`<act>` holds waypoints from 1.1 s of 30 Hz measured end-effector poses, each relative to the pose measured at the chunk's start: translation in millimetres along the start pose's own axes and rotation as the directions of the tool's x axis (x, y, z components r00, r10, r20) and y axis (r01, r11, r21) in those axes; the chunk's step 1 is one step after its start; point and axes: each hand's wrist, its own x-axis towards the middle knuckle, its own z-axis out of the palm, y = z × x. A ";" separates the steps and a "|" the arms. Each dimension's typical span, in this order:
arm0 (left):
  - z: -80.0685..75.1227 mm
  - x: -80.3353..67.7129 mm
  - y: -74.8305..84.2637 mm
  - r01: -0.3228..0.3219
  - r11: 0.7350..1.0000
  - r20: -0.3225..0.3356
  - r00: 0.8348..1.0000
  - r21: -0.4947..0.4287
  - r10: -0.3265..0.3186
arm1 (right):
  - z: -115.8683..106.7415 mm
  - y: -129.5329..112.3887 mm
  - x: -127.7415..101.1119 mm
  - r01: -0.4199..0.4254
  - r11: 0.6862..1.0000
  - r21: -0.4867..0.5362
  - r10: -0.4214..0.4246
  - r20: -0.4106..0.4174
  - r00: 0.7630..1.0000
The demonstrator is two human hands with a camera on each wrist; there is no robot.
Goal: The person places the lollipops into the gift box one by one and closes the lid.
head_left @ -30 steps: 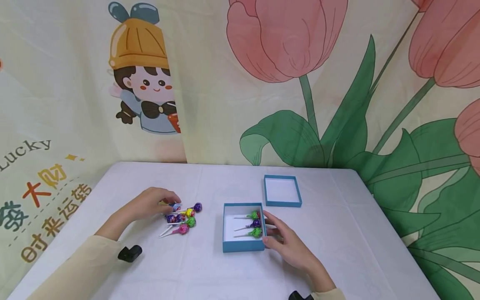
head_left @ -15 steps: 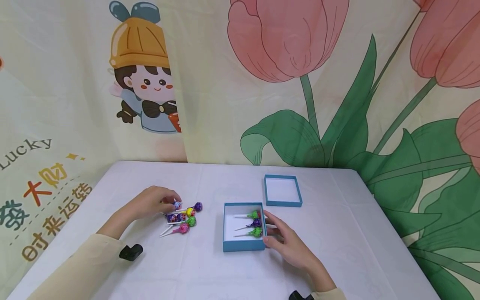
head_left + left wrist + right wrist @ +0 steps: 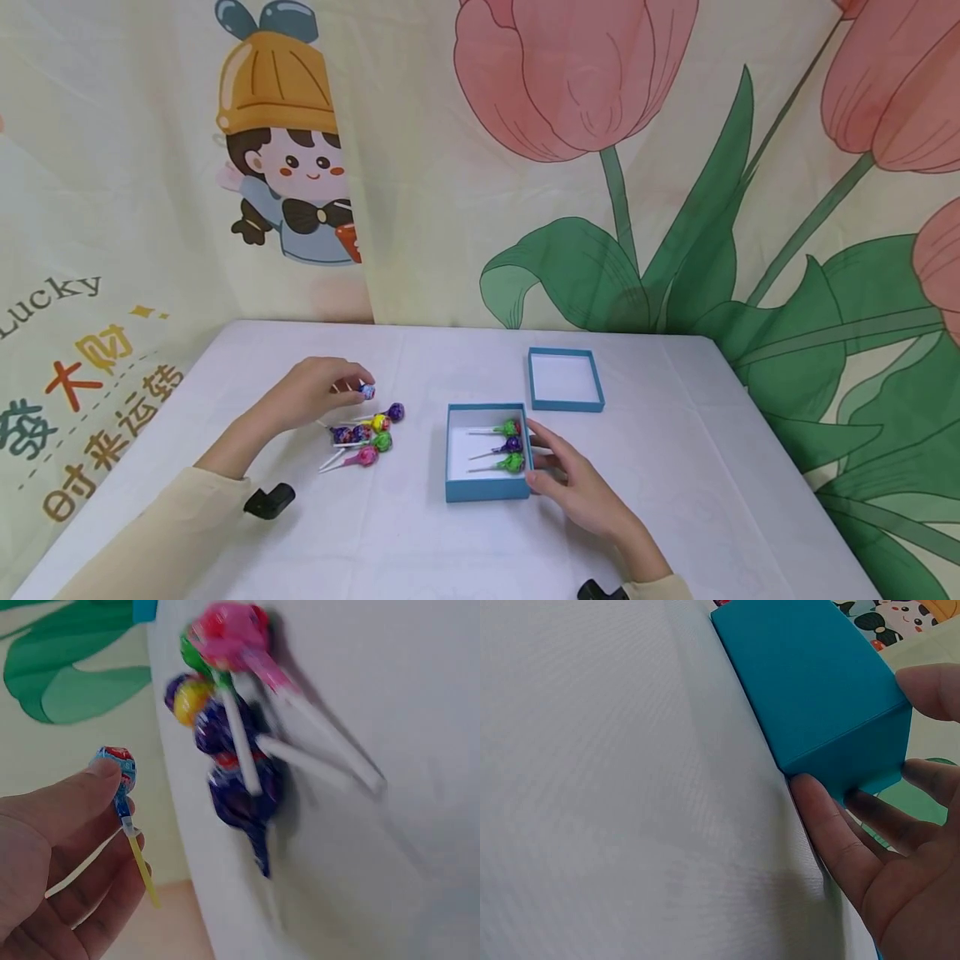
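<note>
Head view: the left hand (image 3: 315, 392) pinched a blue-wrapped lollipop (image 3: 366, 389) above the loose lollipop pile (image 3: 365, 436); three lollipops already lay in the open teal cardboard box (image 3: 486, 492), several remained.

Left wrist view: thumb and fingers gripped the stick.

Right wrist view: the right hand (image 3: 889, 862), fingers relaxed, steadied the box's corner.

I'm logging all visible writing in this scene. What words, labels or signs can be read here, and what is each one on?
"Lucky": grey letters on the backdrop cloth at the left, partly cut by the edge.
"大财": orange and yellow characters on the same cloth, below it.
"时来运转": brown characters slanting along the cloth's lower left.
Lollipop wrappers: print too small and blurred to read.
Blue box and lid: no writing visible.
</note>
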 end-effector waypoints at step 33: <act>25.3 28.2 128.3 -0.140 0.987 -0.010 0.990 -0.078 0.140 | 0.1 -0.4 0.5 0.002 1.000 0.001 -0.002 0.010 1.000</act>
